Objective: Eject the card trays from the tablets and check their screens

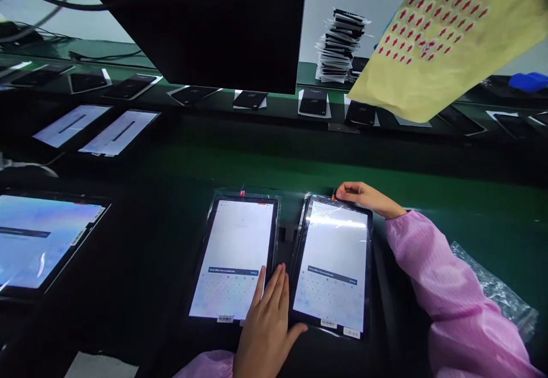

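Note:
Two lit tablets lie side by side in front of me, the left tablet (235, 241) and the right tablet (334, 246), each with an on-screen keyboard and a barcode label at the lower edge. Clear film sticks out around them. My left hand (272, 315) rests flat with fingers stretched over the lower right edge of the left tablet. At the top edge of the right tablet, my right hand (359, 195) pinches a small red-orange tab (334, 195) on the film. A similar red tab (242, 193) shows atop the left tablet.
Another lit tablet (38, 241) lies at the left, with two more screens (120, 132) behind. A dark monitor (214, 24) and a yellow sheet of red arrow stickers (428, 41) hang above. Phones (314, 102) line the shelf. A clear plastic bag (496, 286) lies by my right sleeve.

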The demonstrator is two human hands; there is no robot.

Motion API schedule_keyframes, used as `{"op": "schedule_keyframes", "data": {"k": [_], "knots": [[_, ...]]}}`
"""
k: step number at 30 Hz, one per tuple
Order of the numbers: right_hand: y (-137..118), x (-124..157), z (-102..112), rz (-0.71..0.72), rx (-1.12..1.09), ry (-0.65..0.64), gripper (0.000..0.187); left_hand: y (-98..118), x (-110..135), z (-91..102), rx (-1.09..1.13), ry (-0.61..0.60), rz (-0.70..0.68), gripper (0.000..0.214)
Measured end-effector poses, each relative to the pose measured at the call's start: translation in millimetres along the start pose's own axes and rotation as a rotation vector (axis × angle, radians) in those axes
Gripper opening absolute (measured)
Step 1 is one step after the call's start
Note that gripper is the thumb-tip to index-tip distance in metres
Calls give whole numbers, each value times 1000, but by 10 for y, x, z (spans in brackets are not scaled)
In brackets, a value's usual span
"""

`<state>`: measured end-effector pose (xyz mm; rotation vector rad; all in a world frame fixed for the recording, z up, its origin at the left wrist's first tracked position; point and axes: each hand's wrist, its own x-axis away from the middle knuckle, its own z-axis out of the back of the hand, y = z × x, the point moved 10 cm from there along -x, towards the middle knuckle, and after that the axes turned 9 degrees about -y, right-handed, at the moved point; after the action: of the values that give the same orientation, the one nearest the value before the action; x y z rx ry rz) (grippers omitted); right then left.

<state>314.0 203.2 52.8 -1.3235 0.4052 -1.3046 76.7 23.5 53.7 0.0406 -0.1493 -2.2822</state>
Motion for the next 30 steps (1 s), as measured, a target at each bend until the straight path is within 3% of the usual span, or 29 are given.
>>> {"op": "schedule_keyframes", "data": {"k": [16, 23, 27, 30], "knots": [[28, -83, -88, 28, -160, -17, 33, -27, -37, -71, 80, -30, 48, 81], [124, -101, -49, -21, -179, 51, 36, 25, -41, -43, 46, -21, 41, 90], [80, -24, 185, -52, -135, 203, 39, 61, -15, 90, 39, 3, 26, 105], [191, 422, 488, -65, -61, 426, 39, -123, 179, 214, 33, 45, 8, 109]]}}
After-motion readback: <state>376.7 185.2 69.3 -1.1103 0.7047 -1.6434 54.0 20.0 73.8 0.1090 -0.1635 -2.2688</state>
